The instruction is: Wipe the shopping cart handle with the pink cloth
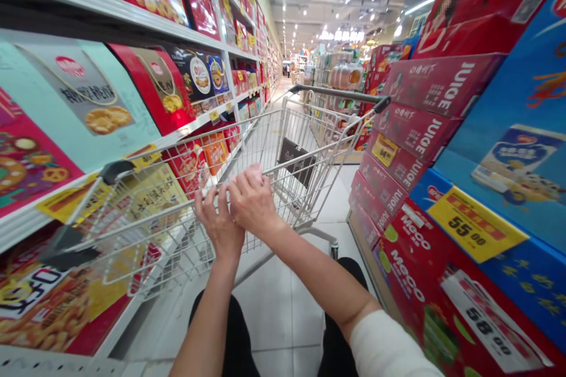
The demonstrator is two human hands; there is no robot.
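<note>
A wire shopping cart (283, 141) stands in front of me in a supermarket aisle, its basket empty. My left hand (217, 219) has its fingers wrapped over the near top rail of the cart. Close beside it, my right hand (253, 197) is curled over the same rail, the two hands touching. The cart's dark handle bar (338, 94) is at the far end, away from me.
Shelves of red and teal biscuit boxes (92, 100) line the left. Stacked red juice cartons (424, 123) and blue boxes (522, 147) with yellow price tags rise on the right. White tiled floor (283, 300) runs ahead down the aisle.
</note>
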